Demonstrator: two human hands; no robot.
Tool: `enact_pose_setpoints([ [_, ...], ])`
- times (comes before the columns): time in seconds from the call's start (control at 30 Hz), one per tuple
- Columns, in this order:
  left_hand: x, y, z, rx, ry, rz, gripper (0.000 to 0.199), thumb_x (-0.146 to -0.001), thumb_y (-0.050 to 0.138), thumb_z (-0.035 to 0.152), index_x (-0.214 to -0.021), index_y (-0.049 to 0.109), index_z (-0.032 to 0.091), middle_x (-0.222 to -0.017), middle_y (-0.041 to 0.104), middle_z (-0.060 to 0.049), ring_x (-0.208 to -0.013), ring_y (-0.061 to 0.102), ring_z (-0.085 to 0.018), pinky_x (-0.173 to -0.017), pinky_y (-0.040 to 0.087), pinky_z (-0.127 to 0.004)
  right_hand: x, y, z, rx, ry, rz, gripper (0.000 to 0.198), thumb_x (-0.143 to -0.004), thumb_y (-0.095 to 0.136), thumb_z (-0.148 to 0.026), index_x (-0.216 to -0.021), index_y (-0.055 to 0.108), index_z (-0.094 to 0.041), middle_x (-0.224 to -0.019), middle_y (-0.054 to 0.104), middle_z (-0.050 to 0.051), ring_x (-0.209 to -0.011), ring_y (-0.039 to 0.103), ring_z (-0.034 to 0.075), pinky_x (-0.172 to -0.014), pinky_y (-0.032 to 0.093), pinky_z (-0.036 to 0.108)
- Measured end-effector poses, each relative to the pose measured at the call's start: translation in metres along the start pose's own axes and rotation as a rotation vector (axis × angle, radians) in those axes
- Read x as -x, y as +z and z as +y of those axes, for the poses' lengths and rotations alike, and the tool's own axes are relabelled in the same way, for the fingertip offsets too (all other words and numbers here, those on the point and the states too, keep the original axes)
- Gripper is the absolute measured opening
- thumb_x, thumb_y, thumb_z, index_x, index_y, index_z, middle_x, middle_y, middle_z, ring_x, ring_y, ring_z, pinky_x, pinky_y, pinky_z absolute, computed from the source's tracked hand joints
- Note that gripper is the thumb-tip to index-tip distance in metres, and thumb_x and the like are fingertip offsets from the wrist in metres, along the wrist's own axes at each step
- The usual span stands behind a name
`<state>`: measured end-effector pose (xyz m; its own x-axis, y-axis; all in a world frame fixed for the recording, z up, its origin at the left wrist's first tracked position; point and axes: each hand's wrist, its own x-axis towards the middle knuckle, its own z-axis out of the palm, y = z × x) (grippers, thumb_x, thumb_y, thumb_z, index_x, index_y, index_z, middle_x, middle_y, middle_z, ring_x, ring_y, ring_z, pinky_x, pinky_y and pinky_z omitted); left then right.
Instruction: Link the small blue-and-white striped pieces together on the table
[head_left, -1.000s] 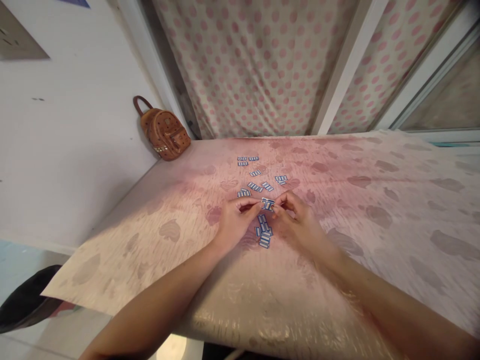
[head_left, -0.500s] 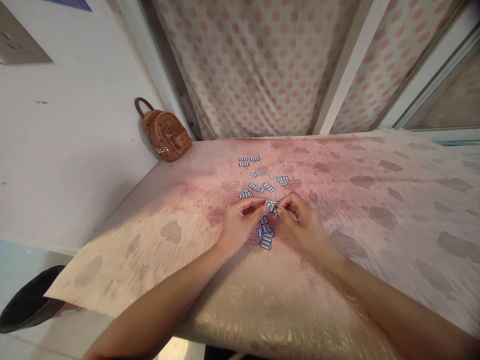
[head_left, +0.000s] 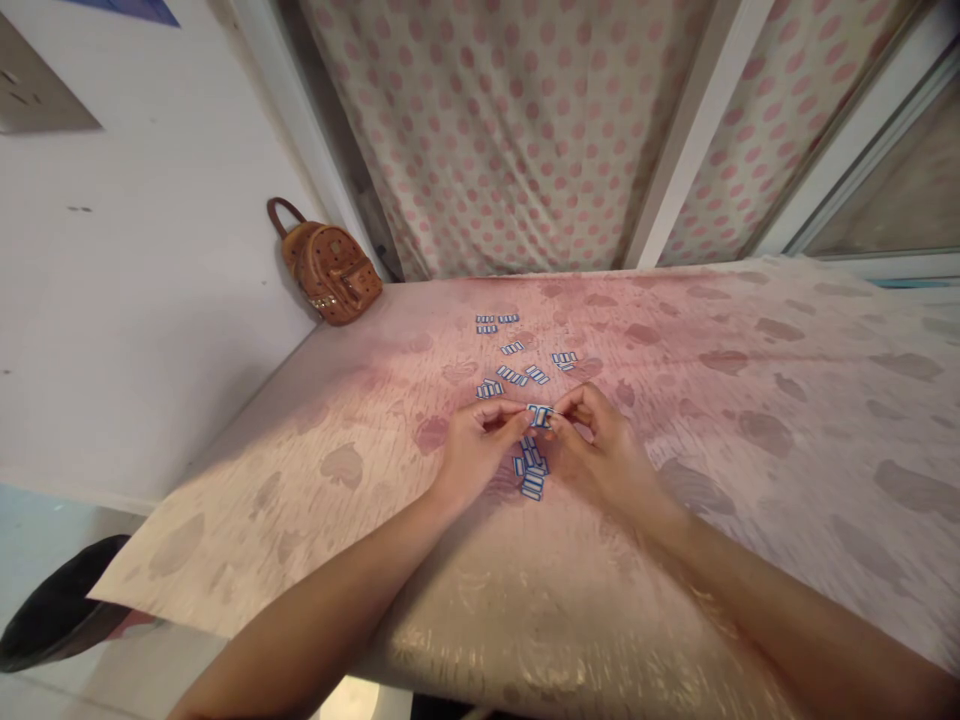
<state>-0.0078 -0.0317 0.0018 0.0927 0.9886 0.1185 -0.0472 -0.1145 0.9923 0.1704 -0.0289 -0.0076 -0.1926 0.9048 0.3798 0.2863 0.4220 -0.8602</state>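
Note:
Small flat white pieces with blue edges point(head_left: 540, 416) are pinched between my two hands, over the middle of the table; their exact kind is too small to make out. My left hand point(head_left: 484, 445) grips them from the left with thumb and forefinger. From the other side, my right hand point(head_left: 600, 440) holds their right edge between thumb and fingers. Just below lies a loose pile of similar blue-edged pieces point(head_left: 532, 470). Beyond my hands several more lie in short rows, among them a cluster point(head_left: 490, 389) close to my left fingers and a slanted row point(head_left: 512, 376).
A patterned pink cloth point(head_left: 750, 480) covers the table. At the back left a small brown backpack point(head_left: 334, 272) leans against the wall point(head_left: 150, 280). A polka-dot curtain point(head_left: 510, 140) hangs behind the table. Below the left edge sits a black object point(head_left: 64, 605) on the floor.
The pieces between my hands have shifted very slightly left and turned a little flatter. Both hands keep nearly the same place, and the pieces on the table lie as before.

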Motion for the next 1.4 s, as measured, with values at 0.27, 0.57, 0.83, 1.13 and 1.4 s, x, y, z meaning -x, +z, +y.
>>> enact_pose_setpoints([
  [0.27, -0.002, -0.001, 0.001, 0.087, -0.101, 0.056, 0.015, -0.081, 0.077, 0.030, -0.087, 0.078, 0.017, -0.081, 0.077, -0.004, -0.073, 0.072, -0.014, -0.075, 0.060, -0.027, -0.001, -0.009, -0.007, 0.344, -0.259, -0.050, 0.033, -0.099, 0.056, -0.024, -0.131, 0.052, -0.026, -0.119, 0.065, 0.009, -0.106, 0.065, 0.028, -0.089, 0.054, 0.044],
  [0.57, -0.002, -0.001, 0.001, 0.120, -0.144, 0.054, 0.018, -0.079, 0.079, 0.034, -0.086, 0.078, 0.017, -0.080, 0.076, -0.004, -0.074, 0.073, -0.015, -0.072, 0.059, -0.025, -0.003, -0.008, -0.011, 0.376, -0.329, -0.057, 0.026, -0.100, 0.055, -0.021, -0.125, 0.059, -0.028, -0.118, 0.068, 0.006, -0.105, 0.066, 0.026, -0.090, 0.055, 0.043],
  [0.83, -0.001, -0.002, -0.001, 0.071, -0.101, 0.032, 0.021, -0.081, 0.077, 0.037, -0.089, 0.077, 0.018, -0.087, 0.078, -0.005, -0.078, 0.074, -0.017, -0.075, 0.060, -0.029, -0.001, -0.007, -0.008, 0.153, -0.013, -0.047, 0.016, -0.097, 0.057, -0.032, -0.107, 0.063, -0.022, -0.090, 0.069, 0.004, -0.079, 0.064, 0.021, -0.072, 0.050, 0.033],
  [1.13, -0.004, -0.002, -0.004, 0.122, -0.082, -0.008, 0.027, -0.078, 0.080, 0.038, -0.090, 0.069, 0.017, -0.085, 0.075, -0.004, -0.072, 0.072, -0.016, -0.070, 0.057, -0.027, -0.002, -0.009, 0.002, -0.030, 0.111, -0.079, 0.021, -0.098, 0.054, -0.035, -0.084, 0.060, -0.020, -0.076, 0.061, -0.001, -0.071, 0.057, 0.016, -0.065, 0.042, 0.027],
  [1.4, -0.031, -0.023, 0.001, -0.234, 0.028, 0.067, 0.014, -0.079, 0.075, 0.030, -0.081, 0.075, 0.017, -0.087, 0.075, -0.005, -0.079, 0.069, -0.017, -0.073, 0.053, -0.026, -0.010, -0.012, 0.010, -0.106, 0.147, -0.084, 0.023, -0.093, 0.057, -0.042, -0.098, 0.061, -0.020, -0.080, 0.064, 0.001, -0.069, 0.060, 0.017, -0.065, 0.047, 0.030],
])
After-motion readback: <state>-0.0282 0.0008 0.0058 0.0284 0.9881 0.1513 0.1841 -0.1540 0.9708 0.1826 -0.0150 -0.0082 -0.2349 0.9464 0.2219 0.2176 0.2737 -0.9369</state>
